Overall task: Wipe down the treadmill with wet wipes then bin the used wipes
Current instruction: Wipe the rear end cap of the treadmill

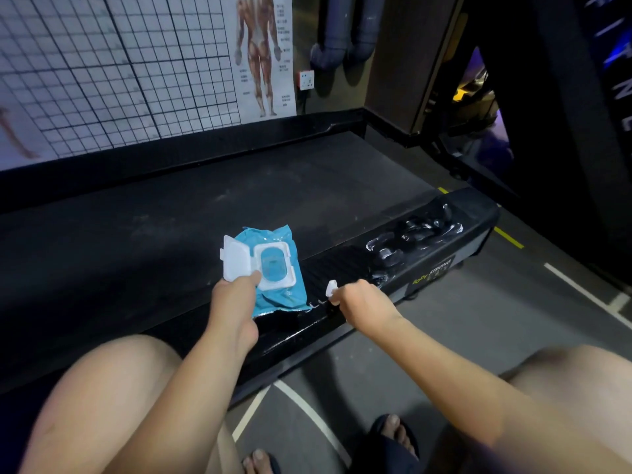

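Seen from the head camera, the wiping looks only partly done: wet streaks shine at just one end of the treadmill's (171, 217) side rail (427, 241). The left hand (236, 295) grips the pack of wipes (280, 295), lid open, at the rail's inner edge. The right hand (355, 299) pinches a small white wipe (331, 289) on the rail. The belt offers free sweeping room, though the wall (102, 80) closes its far edge. No bin shows.

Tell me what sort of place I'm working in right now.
Probably a gym: the black treadmill deck, a colour muscle-anatomy poster, and a white posture grid chart beside it.
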